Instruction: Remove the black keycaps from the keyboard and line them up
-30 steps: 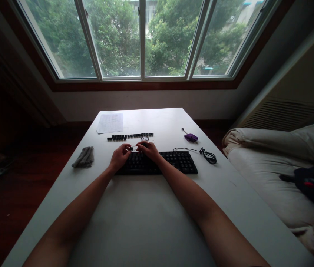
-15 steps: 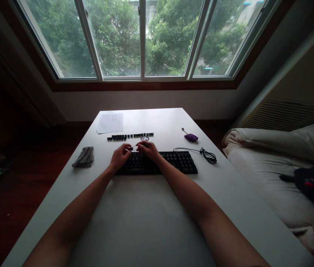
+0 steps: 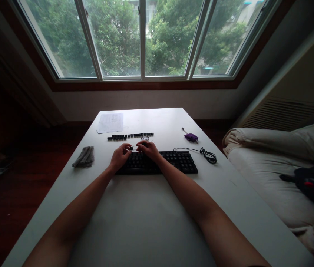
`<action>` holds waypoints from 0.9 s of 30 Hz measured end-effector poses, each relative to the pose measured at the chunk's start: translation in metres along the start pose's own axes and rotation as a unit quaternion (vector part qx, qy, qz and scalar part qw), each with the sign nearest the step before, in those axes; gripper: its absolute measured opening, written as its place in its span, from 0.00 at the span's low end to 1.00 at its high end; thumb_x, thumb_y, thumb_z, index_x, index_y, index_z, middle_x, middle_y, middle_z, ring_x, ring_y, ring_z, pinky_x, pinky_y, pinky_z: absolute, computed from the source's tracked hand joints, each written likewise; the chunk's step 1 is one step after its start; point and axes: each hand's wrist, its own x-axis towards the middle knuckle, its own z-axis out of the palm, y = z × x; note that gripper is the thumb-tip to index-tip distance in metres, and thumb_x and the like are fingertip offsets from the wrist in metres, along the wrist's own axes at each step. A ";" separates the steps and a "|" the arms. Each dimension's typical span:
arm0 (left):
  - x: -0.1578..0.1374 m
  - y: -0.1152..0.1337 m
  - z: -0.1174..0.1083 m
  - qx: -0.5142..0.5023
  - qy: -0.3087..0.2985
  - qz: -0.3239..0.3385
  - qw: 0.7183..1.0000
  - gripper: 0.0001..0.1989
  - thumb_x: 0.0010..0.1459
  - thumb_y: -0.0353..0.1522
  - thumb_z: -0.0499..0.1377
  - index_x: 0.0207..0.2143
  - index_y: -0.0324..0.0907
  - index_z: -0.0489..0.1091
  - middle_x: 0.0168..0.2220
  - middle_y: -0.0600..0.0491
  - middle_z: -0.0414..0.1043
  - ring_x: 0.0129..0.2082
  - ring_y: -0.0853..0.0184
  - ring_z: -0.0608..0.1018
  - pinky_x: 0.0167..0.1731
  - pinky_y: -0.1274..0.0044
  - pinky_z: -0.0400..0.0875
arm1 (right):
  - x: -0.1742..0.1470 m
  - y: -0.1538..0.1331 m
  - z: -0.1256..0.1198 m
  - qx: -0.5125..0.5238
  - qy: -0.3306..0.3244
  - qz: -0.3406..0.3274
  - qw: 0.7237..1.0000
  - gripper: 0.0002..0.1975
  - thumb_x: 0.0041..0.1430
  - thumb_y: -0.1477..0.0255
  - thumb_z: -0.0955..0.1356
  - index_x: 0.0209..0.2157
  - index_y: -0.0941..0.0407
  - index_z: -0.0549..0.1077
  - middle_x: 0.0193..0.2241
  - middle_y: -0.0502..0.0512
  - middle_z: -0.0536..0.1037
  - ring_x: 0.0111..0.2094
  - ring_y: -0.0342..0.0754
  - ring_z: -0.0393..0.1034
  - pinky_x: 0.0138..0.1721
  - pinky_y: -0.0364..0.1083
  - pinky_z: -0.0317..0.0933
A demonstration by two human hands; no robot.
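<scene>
small black key at the left fingertips, wire pointing in from the right

the white table (image 3: 145, 207) fills the middle of the view. the forearms (image 3: 87, 211) reach across it, cut off by the bottom edge. the keyboard (image 3: 179, 163) lies with its long axis running left to right, its left half partly covered by the hands. the left hand (image 3: 119, 156) is by its left end; the right hand (image 3: 149, 149) is over it, near the left one. beyond them a row of loose keys (image 3: 118, 137) also runs left to right. a ring (image 3: 145, 138) shows just past the right knuckles; whether that hand touches it is hidden.

the small key (image 3: 131, 148) is at the left fingertips, so the left hand is nearer; it lies to the left of the right fingers. the left fingers are pinched narrow, holding it. the right fingers are bent close, seemingly around a thin pale wire (image 3: 135, 148) that points left at the key. whether wire and key touch is too small to tell.
</scene>
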 end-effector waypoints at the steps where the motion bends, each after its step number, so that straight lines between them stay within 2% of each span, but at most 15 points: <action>1: 0.000 0.000 0.000 0.000 -0.001 0.000 1.000 0.14 0.57 0.36 0.59 0.46 0.45 0.71 0.37 0.51 0.77 0.30 0.67 0.78 0.33 0.75 0.73 | 0.000 0.000 0.000 0.000 0.000 0.001 1.000 0.18 0.58 0.57 0.70 0.39 0.58 0.78 0.27 0.54 0.80 0.26 0.45 0.74 0.30 0.43 0.67; 8: 0.000 -0.001 0.001 0.009 0.006 0.002 1.000 0.14 0.57 0.36 0.58 0.46 0.45 0.71 0.37 0.52 0.77 0.30 0.67 0.78 0.33 0.75 0.72 | 0.001 0.001 0.001 0.000 0.005 0.018 1.000 0.19 0.56 0.56 0.70 0.39 0.58 0.78 0.27 0.54 0.80 0.26 0.45 0.74 0.29 0.43 0.67; 27: 0.000 -0.001 0.000 0.005 -0.005 0.005 1.000 0.13 0.57 0.35 0.58 0.46 0.45 0.71 0.38 0.52 0.77 0.31 0.67 0.78 0.34 0.75 0.72 | 0.001 0.002 0.000 0.005 -0.001 0.004 1.000 0.18 0.57 0.57 0.70 0.39 0.58 0.78 0.27 0.54 0.80 0.25 0.45 0.74 0.29 0.44 0.67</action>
